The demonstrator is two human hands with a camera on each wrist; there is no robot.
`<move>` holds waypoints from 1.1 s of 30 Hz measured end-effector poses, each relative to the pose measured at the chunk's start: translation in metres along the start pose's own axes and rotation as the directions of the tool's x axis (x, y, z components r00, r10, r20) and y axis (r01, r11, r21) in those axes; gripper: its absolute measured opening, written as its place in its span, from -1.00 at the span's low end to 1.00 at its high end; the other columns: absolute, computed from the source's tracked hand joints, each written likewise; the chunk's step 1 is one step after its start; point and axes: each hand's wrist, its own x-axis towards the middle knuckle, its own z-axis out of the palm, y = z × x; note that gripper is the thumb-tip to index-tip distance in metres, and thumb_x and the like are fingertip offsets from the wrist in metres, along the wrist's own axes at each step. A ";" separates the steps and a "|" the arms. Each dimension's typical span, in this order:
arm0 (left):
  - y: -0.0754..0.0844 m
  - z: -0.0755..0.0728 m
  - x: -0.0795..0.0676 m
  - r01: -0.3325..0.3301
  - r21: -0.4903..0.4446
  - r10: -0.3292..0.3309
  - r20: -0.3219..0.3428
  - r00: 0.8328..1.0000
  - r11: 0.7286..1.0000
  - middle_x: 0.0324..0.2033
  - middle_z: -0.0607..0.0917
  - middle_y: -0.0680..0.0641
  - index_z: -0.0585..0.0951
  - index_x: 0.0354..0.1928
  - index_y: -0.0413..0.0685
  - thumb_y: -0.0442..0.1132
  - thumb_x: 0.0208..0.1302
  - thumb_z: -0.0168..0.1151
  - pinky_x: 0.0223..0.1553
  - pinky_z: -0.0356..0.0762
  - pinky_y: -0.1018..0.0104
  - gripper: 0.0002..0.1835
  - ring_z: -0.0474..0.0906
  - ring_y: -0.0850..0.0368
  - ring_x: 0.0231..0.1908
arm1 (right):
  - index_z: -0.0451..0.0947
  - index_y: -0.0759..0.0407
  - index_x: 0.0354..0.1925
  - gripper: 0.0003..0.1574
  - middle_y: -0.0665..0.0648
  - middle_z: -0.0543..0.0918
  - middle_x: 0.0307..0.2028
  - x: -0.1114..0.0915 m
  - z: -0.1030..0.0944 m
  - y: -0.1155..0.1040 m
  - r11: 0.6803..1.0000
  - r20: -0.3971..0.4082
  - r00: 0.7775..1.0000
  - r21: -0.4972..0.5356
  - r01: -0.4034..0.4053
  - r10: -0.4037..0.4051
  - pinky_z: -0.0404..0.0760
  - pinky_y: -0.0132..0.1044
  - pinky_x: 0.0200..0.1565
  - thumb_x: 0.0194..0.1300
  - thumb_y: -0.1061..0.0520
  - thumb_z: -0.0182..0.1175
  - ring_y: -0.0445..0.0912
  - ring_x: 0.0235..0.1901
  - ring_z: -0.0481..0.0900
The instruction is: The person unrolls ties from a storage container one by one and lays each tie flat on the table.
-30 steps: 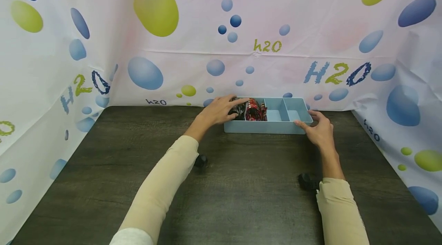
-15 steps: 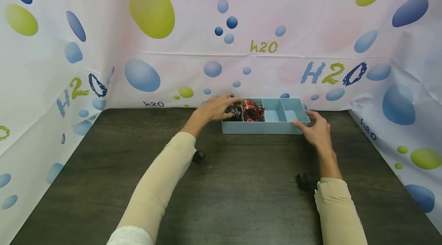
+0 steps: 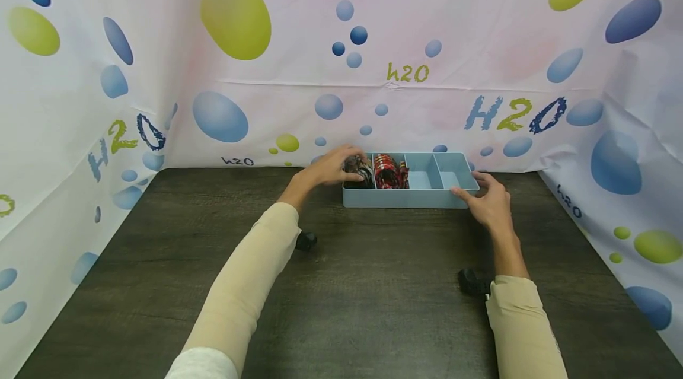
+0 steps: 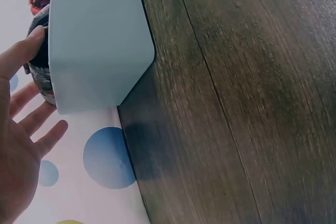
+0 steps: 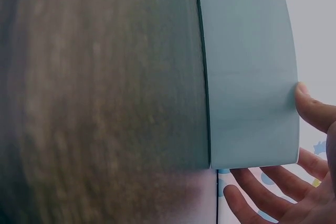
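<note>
A long light-blue divided box (image 3: 405,198) stands on the dark wooden table near its back edge. In its leftmost compartment sits a dark patterned cloth bundle (image 3: 363,169); my left hand (image 3: 332,166) holds it, thumb at the front and fingers curled over the back. The left wrist view shows the thumb pressed on that black-and-grey bundle above the rim. Beside it, one compartment over, lies a rolled red plaid cloth (image 3: 388,171). At the box's right end, my right hand (image 3: 490,196) grips the corner, its thumb on the front rim and fingers by the end wall.
The wooden table (image 3: 363,284) spreads in front of the box. A white sheet (image 3: 299,59) printed with blue and green bubbles hangs behind and along both sides. Black wrist cameras (image 3: 469,282) sit under the forearms.
The left hand has drawn slightly left and back, its fingers now more bent over the dark bundle, leaving the red cloth uncovered. The right hand stays on the box; the view shifted a little.
</note>
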 end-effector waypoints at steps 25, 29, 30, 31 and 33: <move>0.005 -0.002 0.004 0.100 -0.026 -0.100 -0.005 0.995 0.995 0.14 0.57 -0.22 0.72 0.14 -0.18 -0.16 0.34 0.46 0.08 0.50 0.02 -0.60 0.49 -0.11 0.06 | 0.24 0.43 0.50 -0.01 0.58 0.37 0.38 0.000 -0.002 0.000 1.000 0.010 1.000 -0.003 -0.008 0.008 0.51 0.32 0.12 0.42 -0.13 0.35 0.39 0.09 0.53; 0.005 -0.004 0.005 0.095 -0.022 -0.095 -0.013 0.995 0.995 0.09 0.59 -0.20 0.74 0.12 -0.16 -0.16 0.33 0.47 0.03 0.50 0.05 -0.62 0.49 -0.08 0.00 | 0.23 0.42 0.50 -0.01 0.59 0.36 0.38 0.001 -0.002 0.000 1.000 0.011 1.000 -0.003 -0.008 0.008 0.51 0.33 0.12 0.42 -0.13 0.35 0.39 0.10 0.52; 0.005 -0.005 0.005 0.093 -0.024 -0.093 -0.013 0.996 0.995 0.08 0.60 -0.19 0.75 0.11 -0.15 -0.16 0.32 0.48 0.03 0.50 0.05 -0.63 0.49 -0.08 0.00 | 0.23 0.42 0.50 -0.01 0.59 0.36 0.38 0.001 -0.002 0.000 1.000 0.010 1.000 0.000 -0.009 0.009 0.51 0.33 0.12 0.42 -0.12 0.35 0.40 0.10 0.52; 0.006 -0.006 0.005 0.091 -0.023 -0.091 -0.012 0.996 0.996 0.07 0.61 -0.19 0.75 0.11 -0.15 -0.15 0.32 0.48 0.03 0.50 0.04 -0.63 0.50 -0.07 0.00 | 0.23 0.42 0.50 -0.02 0.60 0.36 0.37 0.001 -0.002 0.000 1.000 0.010 1.000 0.002 -0.009 0.009 0.52 0.32 0.12 0.42 -0.12 0.35 0.40 0.11 0.52; 0.008 -0.009 0.006 0.085 -0.020 -0.085 -0.004 0.996 0.996 0.07 0.62 -0.19 0.76 0.09 -0.15 -0.16 0.32 0.48 0.05 0.51 0.03 -0.64 0.51 -0.08 0.01 | 0.23 0.42 0.51 -0.02 0.60 0.36 0.37 0.001 -0.002 0.000 1.000 0.008 1.000 0.006 -0.008 0.008 0.52 0.33 0.12 0.42 -0.11 0.36 0.41 0.12 0.52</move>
